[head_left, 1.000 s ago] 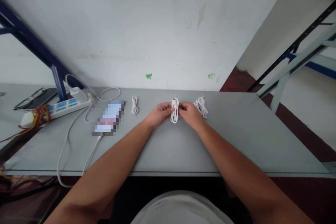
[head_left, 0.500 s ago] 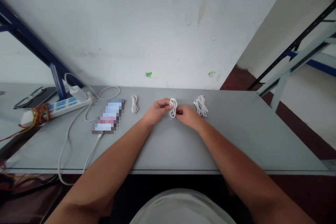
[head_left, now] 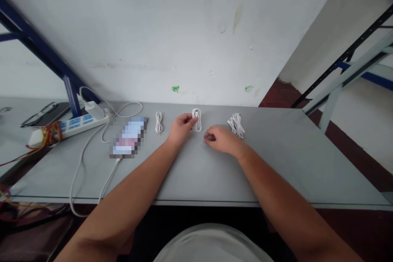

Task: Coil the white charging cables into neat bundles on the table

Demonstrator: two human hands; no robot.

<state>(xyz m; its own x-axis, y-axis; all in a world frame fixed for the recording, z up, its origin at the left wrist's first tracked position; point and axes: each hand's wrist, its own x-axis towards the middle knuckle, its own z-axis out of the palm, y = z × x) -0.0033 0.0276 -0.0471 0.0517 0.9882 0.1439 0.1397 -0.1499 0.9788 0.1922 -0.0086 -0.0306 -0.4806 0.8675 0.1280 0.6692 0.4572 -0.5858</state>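
A coiled white cable [head_left: 198, 120] is pinched by my left hand [head_left: 181, 127] at its left side, near the middle of the grey table. To its right and slightly nearer, my right hand [head_left: 219, 138] has its fingertips together on a thin, small piece [head_left: 202, 145], perhaps a tie, too small to make out. Another coiled white cable [head_left: 159, 123] lies left of my left hand. A bundle of white cables [head_left: 236, 125] rests just behind my right hand and wrist.
On the left are a phone [head_left: 129, 137] with a white cable plugged in, a power strip [head_left: 75, 125] with a white charger [head_left: 94, 110], and glasses [head_left: 39, 114] on a dark flat object. Blue metal posts [head_left: 72, 96] and a white wall [head_left: 190, 41] stand behind.
My hands have moved apart. The coiled cable has shifted slightly left and back with my left hand, and my right hand has come off it, nearer to me, with a thin piece at its fingertips.
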